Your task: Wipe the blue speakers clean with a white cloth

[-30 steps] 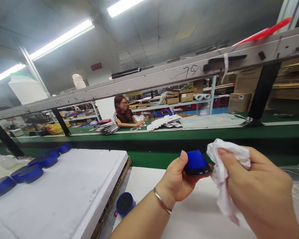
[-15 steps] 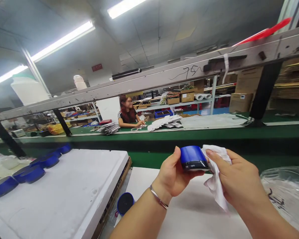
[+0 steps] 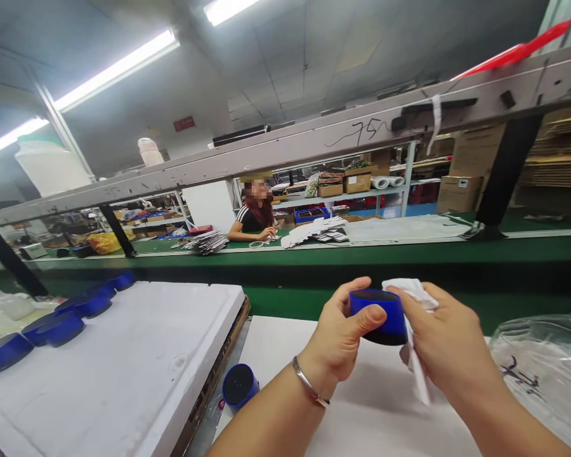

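Observation:
My left hand [image 3: 339, 333] is closed around a short blue cylinder [image 3: 393, 317] with a dark top, which looks like a small speaker; the thumb presses on its side. At its right side, my right hand [image 3: 445, 336] pinches a crumpled white cloth [image 3: 412, 293], with one end hanging down toward the white work surface [image 3: 356, 412]. The cloth is against or very near the cylinder's right edge. Another blue cylinder with a black speckled face [image 3: 239, 385] lies by my left forearm.
Several blue cylinders [image 3: 61, 328] stand along the far left of a white foam board [image 3: 124, 368]. A clear plastic container [image 3: 542, 368] sits at the right. A metal beam [image 3: 304, 143] crosses ahead. Beyond the green bench, a person [image 3: 254, 219] sits near stacked white pieces [image 3: 316, 232].
The blue cylinder has been turned in my left hand, so its dark top shows and the marked black band is gone from view. My left thumb now lies across its side.

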A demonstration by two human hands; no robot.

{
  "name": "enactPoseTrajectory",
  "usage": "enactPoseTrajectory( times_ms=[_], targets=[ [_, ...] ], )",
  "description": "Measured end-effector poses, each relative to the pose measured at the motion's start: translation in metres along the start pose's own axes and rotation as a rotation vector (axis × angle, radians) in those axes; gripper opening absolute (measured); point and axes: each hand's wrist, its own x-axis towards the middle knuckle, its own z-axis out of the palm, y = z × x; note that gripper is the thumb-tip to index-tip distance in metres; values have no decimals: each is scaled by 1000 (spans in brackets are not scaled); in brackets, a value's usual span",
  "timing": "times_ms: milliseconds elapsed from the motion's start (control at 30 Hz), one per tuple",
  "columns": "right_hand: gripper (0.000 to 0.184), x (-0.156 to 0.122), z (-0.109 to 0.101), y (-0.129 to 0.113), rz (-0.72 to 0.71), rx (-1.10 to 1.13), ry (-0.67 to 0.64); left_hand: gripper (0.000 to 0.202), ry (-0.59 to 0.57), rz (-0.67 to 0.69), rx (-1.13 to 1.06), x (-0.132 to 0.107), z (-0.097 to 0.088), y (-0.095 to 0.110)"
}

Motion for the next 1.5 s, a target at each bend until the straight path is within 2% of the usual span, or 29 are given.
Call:
enactPoseTrajectory(
  times_ms=[100,267,333,400,467,500,567,633,733,800,867,967,1100,1167,1300,1367,1433,1500],
  targets=[
    [44,11,-1,-3,135,99,-22,80,4,-9,-60,3,-3,5],
    [62,16,-4,-8,221,190,93,79,-95,-226,-192,7,-3,11],
    [65,15,-8,-8,215,186,120,70,-43,-232,-224,7,-2,12],
    [57,8,-11,-10,201,151,137,64,21,-220,-208,7,-2,10],
    [47,-3,-11,-13,144,76,163,67,48,-194,-169,8,-3,8],
    [45,-10,-10,-14,70,22,178,69,50,-170,-152,8,-3,6],
    [45,-19,-7,-14,-118,-72,197,72,47,-100,-131,8,-4,3],
    [47,-19,-3,-10,-211,-113,189,72,34,-58,-122,7,-3,2],
    [45,-3,-2,0,-39,-74,99,65,12,-80,-105,5,1,5],
    [46,9,-2,5,75,-23,58,58,22,-164,-127,5,4,11],
    [53,16,-2,6,140,48,72,60,62,-288,-191,5,7,17],
    [61,16,-1,3,189,112,110,78,155,-436,-272,7,10,26],
    [50,6,-6,-3,158,31,148,86,239,-452,-266,9,10,26],
    [43,-1,-8,-4,12,-79,189,80,261,-408,-258,10,10,20],
    [29,-13,-1,3,-663,-260,221,52,241,-278,-355,7,13,8],
    [18,-17,5,7,-911,-283,173,45,197,-226,-393,5,15,6],
    [9,-19,10,12,-1061,-290,108,47,158,-251,-381,5,15,10],
    [18,-18,13,18,-1174,-270,-12,55,152,-316,-350,7,12,17]
  ],
)
